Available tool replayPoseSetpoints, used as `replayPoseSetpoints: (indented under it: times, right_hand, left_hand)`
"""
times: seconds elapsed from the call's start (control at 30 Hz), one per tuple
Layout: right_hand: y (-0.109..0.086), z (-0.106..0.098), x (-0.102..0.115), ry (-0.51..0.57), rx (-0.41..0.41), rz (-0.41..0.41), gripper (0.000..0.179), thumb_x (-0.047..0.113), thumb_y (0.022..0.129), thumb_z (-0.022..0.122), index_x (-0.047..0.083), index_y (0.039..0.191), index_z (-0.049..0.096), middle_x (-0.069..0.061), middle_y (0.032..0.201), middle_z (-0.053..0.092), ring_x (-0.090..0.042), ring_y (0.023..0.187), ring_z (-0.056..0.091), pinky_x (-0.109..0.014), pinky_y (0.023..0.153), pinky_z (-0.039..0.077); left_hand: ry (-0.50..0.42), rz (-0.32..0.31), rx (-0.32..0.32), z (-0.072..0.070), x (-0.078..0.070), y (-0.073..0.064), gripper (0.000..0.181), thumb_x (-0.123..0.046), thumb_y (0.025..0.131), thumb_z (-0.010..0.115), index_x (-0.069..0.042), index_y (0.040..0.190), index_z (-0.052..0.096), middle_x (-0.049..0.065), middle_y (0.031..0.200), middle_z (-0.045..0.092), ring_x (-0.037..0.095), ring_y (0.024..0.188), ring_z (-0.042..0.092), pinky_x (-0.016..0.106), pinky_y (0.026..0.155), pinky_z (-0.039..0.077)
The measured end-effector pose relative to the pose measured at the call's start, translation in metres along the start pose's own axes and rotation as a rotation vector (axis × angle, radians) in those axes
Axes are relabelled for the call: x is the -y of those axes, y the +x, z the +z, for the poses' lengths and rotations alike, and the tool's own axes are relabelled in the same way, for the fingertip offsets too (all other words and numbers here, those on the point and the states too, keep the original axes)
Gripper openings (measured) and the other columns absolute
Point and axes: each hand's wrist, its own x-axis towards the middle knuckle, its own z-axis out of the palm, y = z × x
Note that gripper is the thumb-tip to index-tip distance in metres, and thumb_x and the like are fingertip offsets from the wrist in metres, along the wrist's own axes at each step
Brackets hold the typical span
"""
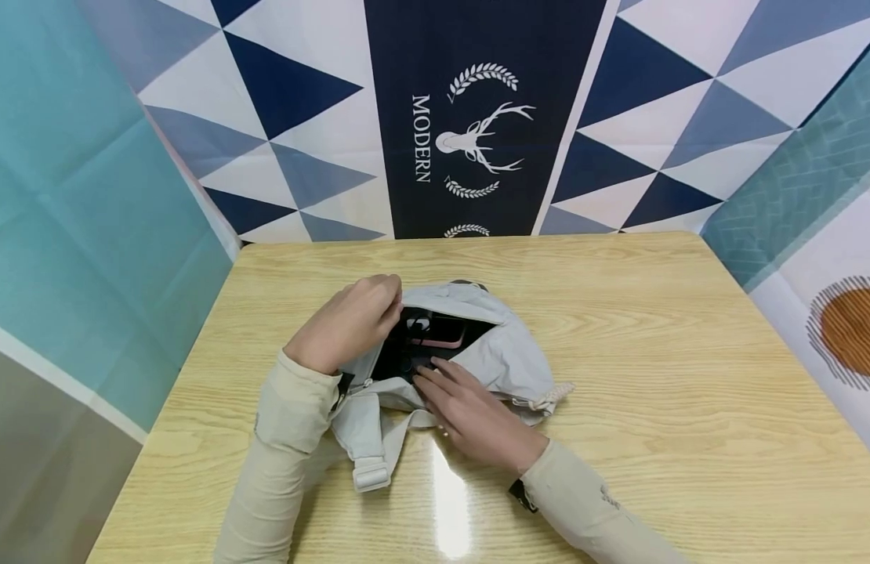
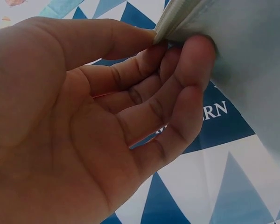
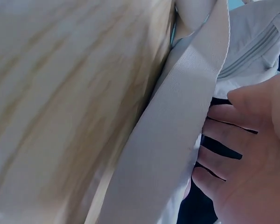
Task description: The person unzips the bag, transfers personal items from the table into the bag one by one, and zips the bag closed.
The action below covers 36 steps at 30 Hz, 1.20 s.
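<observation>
A light grey waist bag [image 1: 523,356] lies on the table with its zipped mouth spread wide. Between thumb and fingertips, my left hand [image 1: 353,321] pinches the zippered edge [image 2: 170,18] of the bag at its far left side. My right hand [image 1: 470,411] is at the near side of the mouth, its fingers extended over the edge toward the dark inside. In the bag a phone with a pink edge [image 1: 442,344] lies beside a small white item [image 1: 418,323] and a thin black cord. The right wrist view shows the wide strap [image 3: 177,112] beside the right fingers.
The strap's pale buckle [image 1: 371,475] hangs toward the table's near side. A braided cord pull [image 1: 556,395] sticks out at the bag's right end. Behind the wooden table [image 1: 689,352] hangs a patterned cloth [image 1: 491,117], with further cloths at both sides.
</observation>
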Motion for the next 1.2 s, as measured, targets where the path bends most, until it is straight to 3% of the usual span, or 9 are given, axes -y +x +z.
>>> replayPoseSetpoints:
  times: [0.27,0.4,0.53,0.73,0.87,1.0,1.2]
  right_hand:
    - [-0.007,0.001,0.001,-0.015,0.022,0.018,0.041,0.021,0.104,0.051,0.003,0.141,0.054,-0.018,0.150,0.045,-0.037,0.143,0.034,-0.054,0.116,0.024]
    - [-0.007,0.001,0.002,0.042,-0.074,0.023,0.032,0.015,0.101,0.056,0.005,0.131,0.061,-0.017,0.143,0.052,-0.036,0.140,0.040,-0.055,0.116,0.025]
    - [-0.010,-0.001,0.004,0.095,-0.211,0.004,0.026,0.008,0.096,0.062,0.005,0.122,0.066,-0.015,0.134,0.060,-0.034,0.132,0.048,-0.047,0.113,0.033]
    - [-0.022,-0.008,0.010,0.123,-0.265,-0.046,0.022,0.011,0.100,0.055,0.006,0.117,0.068,-0.006,0.120,0.065,-0.022,0.118,0.055,-0.036,0.103,0.044]
    - [-0.022,-0.010,0.019,0.111,-0.264,-0.114,0.020,0.011,0.098,0.057,0.007,0.114,0.069,-0.002,0.109,0.067,-0.018,0.105,0.059,-0.036,0.095,0.047]
    - [-0.015,-0.014,0.030,0.093,-0.249,-0.204,0.020,0.014,0.100,0.053,0.008,0.112,0.069,0.000,0.101,0.067,-0.016,0.096,0.059,-0.034,0.086,0.048]
    - [0.007,-0.021,0.051,0.052,-0.230,-0.332,0.021,0.015,0.101,0.051,0.010,0.107,0.070,0.001,0.094,0.065,-0.016,0.091,0.060,-0.032,0.085,0.046]
  left_hand:
    - [0.009,-0.031,0.010,0.002,-0.002,0.000,0.020,-0.008,0.103,0.048,-0.008,0.084,0.056,0.002,0.073,0.050,0.016,0.060,0.048,0.029,0.057,0.044]
    - [0.025,-0.033,0.021,0.002,-0.003,-0.002,0.020,-0.008,0.103,0.048,-0.008,0.085,0.057,0.002,0.072,0.051,0.015,0.059,0.048,0.029,0.056,0.044]
    - [0.023,-0.030,0.042,0.001,-0.005,-0.003,0.023,-0.008,0.103,0.047,-0.011,0.081,0.055,0.002,0.070,0.050,0.015,0.057,0.047,0.029,0.055,0.043]
    - [-0.053,0.006,0.030,-0.005,-0.006,-0.006,0.023,-0.011,0.103,0.050,-0.012,0.081,0.055,0.000,0.071,0.050,0.013,0.060,0.047,0.029,0.058,0.042]
    - [-0.078,-0.018,0.009,-0.012,-0.002,-0.021,0.023,-0.012,0.103,0.051,-0.013,0.080,0.053,-0.001,0.069,0.047,0.012,0.059,0.044,0.029,0.057,0.040]
    - [-0.060,-0.067,0.026,-0.015,0.005,-0.043,0.020,-0.012,0.102,0.054,-0.013,0.082,0.055,-0.003,0.071,0.050,0.011,0.060,0.046,0.028,0.058,0.042]
    - [-0.032,-0.148,0.029,-0.012,0.021,-0.080,0.012,-0.010,0.100,0.056,-0.011,0.089,0.060,-0.004,0.072,0.053,0.010,0.063,0.050,0.029,0.062,0.045]
